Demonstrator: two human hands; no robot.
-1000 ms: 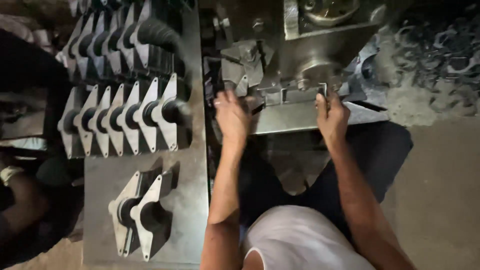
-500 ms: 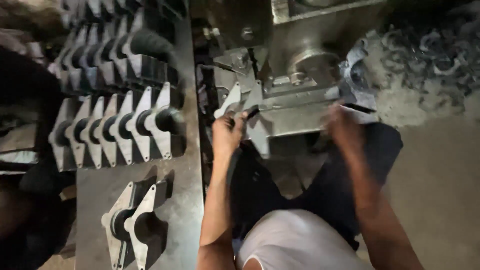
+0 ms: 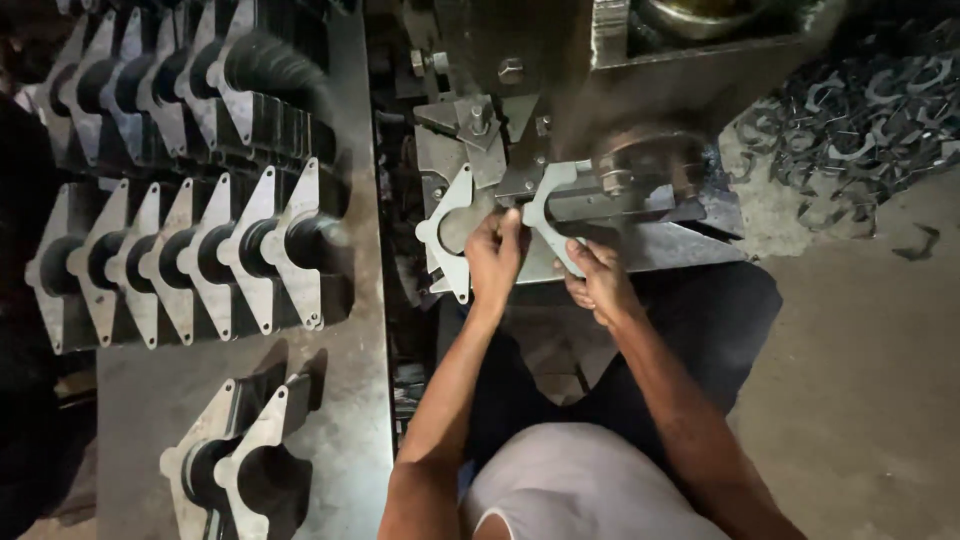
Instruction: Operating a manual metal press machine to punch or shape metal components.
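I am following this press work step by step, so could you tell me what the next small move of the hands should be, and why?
Probably seat the flat metal plate squarely under the press head. Both the left hand and right hand grip it at the machine bed, and its lower end hangs over the bed's front edge, so it looks not yet settled.

Head view, steeply down, seemingly close

Left hand (image 3: 495,258) covering part of the metal plate (image 3: 447,232), top row of stacked plates (image 3: 180,70) cut off
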